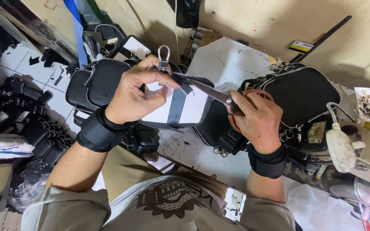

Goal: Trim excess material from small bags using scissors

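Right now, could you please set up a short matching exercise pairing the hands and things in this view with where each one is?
Things:
1. left hand
2. right hand
3. scissors
4. finished black bags

Places:
A. piled at the right, on the table
B. pinching the pouch by its metal clasp
C. blades pointing at the pouch's zip
D. gripping the scissor handles

Pairs: 1-B, 2-D, 3-C, 4-A

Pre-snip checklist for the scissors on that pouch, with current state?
1. Left hand grips the pouch at the metal clasp: ok.
2. Right hand holds the scissors: ok.
3. Blade tip at the zipper edge: ok.
4. Left fingers clear of the blades: cannot tell, thumb sits close.
5. Thread or strip between the blades: cannot tell.
6. Black bags beside it lie apart from the blades: ok.
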